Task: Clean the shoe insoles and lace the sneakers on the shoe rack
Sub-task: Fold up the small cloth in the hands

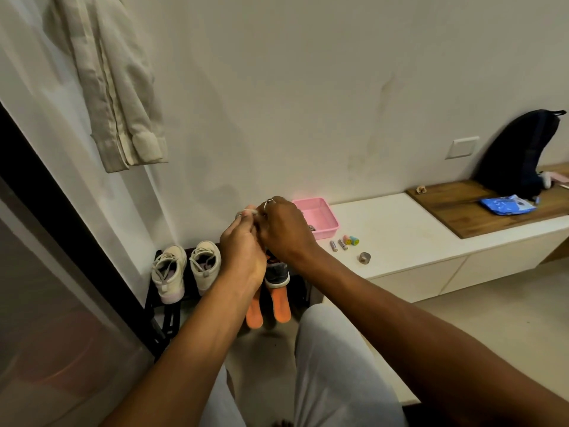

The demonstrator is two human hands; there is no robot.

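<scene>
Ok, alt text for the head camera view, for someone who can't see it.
The left hand and right hand pinch a pale lace above a dark sneaker and orange insoles at a black shoe rack; beige sneakers stand to its left.

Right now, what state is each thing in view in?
left hand: pinches a pale lace
right hand: curled by the lace, grip hidden
dark sneaker: on rack, mostly behind hands
orange insoles: out of the shoes, against the rack
beige sneakers: laced, upright on the rack
pink tray: open, on white bench
backpack: upright against the wall
</scene>
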